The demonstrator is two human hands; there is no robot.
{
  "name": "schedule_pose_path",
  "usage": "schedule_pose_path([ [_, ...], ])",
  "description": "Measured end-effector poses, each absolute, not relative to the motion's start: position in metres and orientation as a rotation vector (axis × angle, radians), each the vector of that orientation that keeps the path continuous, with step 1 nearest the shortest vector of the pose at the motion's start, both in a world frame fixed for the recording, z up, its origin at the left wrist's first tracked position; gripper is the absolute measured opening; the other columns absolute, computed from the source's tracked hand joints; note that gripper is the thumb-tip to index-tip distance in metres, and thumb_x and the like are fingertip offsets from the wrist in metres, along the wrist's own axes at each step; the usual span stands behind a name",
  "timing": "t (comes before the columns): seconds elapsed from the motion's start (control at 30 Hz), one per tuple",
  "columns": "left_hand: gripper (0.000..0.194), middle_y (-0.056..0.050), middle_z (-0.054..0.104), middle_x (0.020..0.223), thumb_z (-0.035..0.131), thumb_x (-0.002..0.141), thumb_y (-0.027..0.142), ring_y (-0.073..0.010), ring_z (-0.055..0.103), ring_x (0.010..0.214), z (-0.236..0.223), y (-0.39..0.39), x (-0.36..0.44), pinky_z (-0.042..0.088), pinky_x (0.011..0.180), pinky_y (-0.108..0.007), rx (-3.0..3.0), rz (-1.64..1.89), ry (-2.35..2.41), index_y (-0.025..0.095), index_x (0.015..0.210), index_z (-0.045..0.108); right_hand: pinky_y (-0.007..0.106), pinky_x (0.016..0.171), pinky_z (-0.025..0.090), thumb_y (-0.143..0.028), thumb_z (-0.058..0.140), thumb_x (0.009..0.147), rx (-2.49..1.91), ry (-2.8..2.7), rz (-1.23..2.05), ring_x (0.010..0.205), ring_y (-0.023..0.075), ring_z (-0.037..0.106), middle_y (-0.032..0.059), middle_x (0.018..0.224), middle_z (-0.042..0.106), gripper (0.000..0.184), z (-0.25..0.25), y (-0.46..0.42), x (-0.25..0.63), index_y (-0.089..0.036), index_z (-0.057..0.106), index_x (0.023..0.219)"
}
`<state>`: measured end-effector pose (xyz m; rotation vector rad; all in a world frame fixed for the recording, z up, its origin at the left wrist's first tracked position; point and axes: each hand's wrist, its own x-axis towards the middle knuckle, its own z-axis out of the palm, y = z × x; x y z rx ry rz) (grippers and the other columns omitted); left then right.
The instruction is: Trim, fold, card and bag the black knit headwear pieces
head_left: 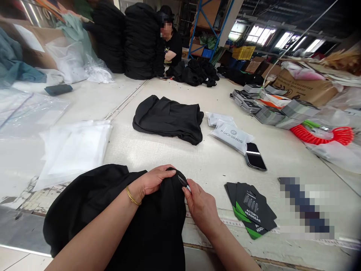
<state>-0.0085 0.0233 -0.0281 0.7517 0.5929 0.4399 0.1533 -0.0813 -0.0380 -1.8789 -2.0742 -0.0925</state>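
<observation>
A black garment [113, 210] lies over the table's near edge in front of me. My left hand [153, 180], with a gold bangle on the wrist, is closed and grips the garment's top edge. My right hand [199, 205] is just to its right, fingers pinched on a small dark tag [183, 181] at that same edge. A fan of black and green hang cards [252, 210] lies on the table right of my right hand.
A folded black garment [169, 118], white printed pouches [231, 135] and a phone [255, 156] lie mid-table. Clear plastic bags [73, 148] are at left. Grey card stacks [270, 113] and a red coiled cord [321, 135] sit right. A person [172, 43] sits by tall black stacks [141, 41] at the far end.
</observation>
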Motion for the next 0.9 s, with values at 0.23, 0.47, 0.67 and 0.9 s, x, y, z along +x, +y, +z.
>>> schedule_pose_path([
  [0.23,0.022,-0.004,0.066,0.082,0.07,0.073,0.031,-0.0152,0.061,0.075,-0.027,0.024,-0.008,0.046,0.074,-0.028,0.773,0.428,0.637,0.015,0.084,0.061,0.028,0.061,0.049,-0.033,0.032,0.093,-1.816,-1.825,0.258,0.073,0.0197,0.066,0.008,0.089,0.069,0.031,-0.036,-0.084,0.162,-0.018,0.055,0.106],
  [0.47,0.021,-0.003,0.065,0.083,0.069,0.075,0.031,-0.0139,0.061,0.076,-0.025,0.023,-0.008,0.046,0.072,-0.025,0.765,0.424,0.619,0.015,0.085,0.061,0.029,0.063,0.051,-0.037,0.036,0.091,-1.852,-1.695,0.255,0.074,0.0209,0.067,0.0087,0.091,0.07,0.033,-0.03,-0.094,0.165,-0.017,0.053,0.111],
  [0.67,0.021,-0.004,0.065,0.08,0.069,0.075,0.031,-0.0154,0.061,0.076,-0.024,0.022,-0.008,0.046,0.073,-0.027,0.786,0.427,0.603,0.014,0.085,0.061,0.033,0.057,0.05,-0.036,0.031,0.092,-1.825,-1.896,0.191,0.074,0.0246,0.067,0.0148,0.096,0.069,0.039,-0.042,-0.089,0.155,-0.012,0.053,0.114],
  [0.9,0.02,-0.003,0.065,0.081,0.069,0.075,0.03,-0.013,0.06,0.073,-0.023,0.023,-0.008,0.047,0.068,-0.023,0.748,0.419,0.636,0.015,0.084,0.061,0.026,0.05,0.045,-0.042,0.029,0.092,-1.789,-1.284,0.687,0.051,0.0132,0.054,0.0059,0.087,0.066,0.036,-0.034,-0.086,0.164,-0.019,0.051,0.108],
])
